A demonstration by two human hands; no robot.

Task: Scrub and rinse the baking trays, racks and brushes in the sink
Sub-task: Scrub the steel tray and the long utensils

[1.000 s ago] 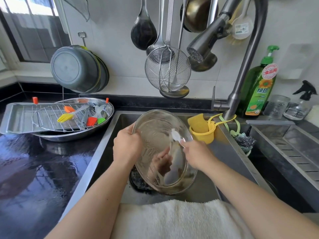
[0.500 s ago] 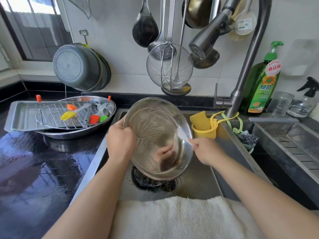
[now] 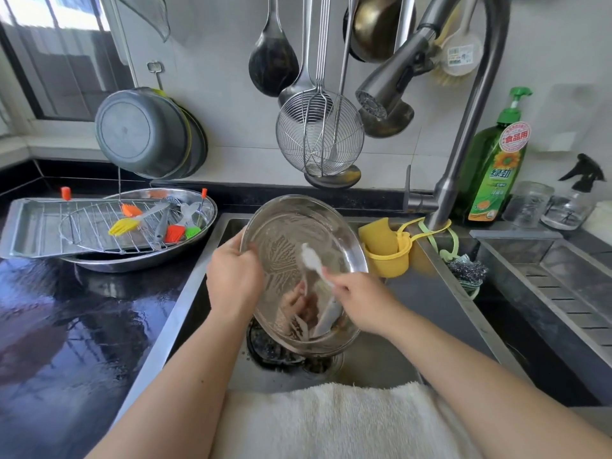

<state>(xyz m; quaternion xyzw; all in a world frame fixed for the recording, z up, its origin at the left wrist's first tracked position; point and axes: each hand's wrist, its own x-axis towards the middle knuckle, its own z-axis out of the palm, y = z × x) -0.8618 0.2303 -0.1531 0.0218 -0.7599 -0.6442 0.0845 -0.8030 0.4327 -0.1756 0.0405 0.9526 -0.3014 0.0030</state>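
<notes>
Over the sink (image 3: 440,299) I hold an oval steel tray (image 3: 291,226) tilted up on its lower end. My left hand (image 3: 233,279) grips its left rim. My right hand (image 3: 359,294) pinches a white brush (image 3: 311,260) whose head lies against the tray's inner face, which carries streaks of residue. On the counter to the left, a second oval steel tray (image 3: 139,261) bears a rectangular baking tray (image 3: 29,226), a wire rack (image 3: 92,223) and several silicone brushes (image 3: 127,225) in yellow, orange, red and green.
The faucet head (image 3: 377,97) hangs above the sink, no water running. A yellow sponge holder (image 3: 389,251) hangs at the sink's right rim. Dish soap (image 3: 493,170) stands behind. A white towel (image 3: 334,422) drapes the front edge. Ladles and a wire skimmer (image 3: 319,134) hang on the wall.
The tray rose and then tilted back toward me. My right hand moved the white brush from the tray's right edge up onto its inner face.
</notes>
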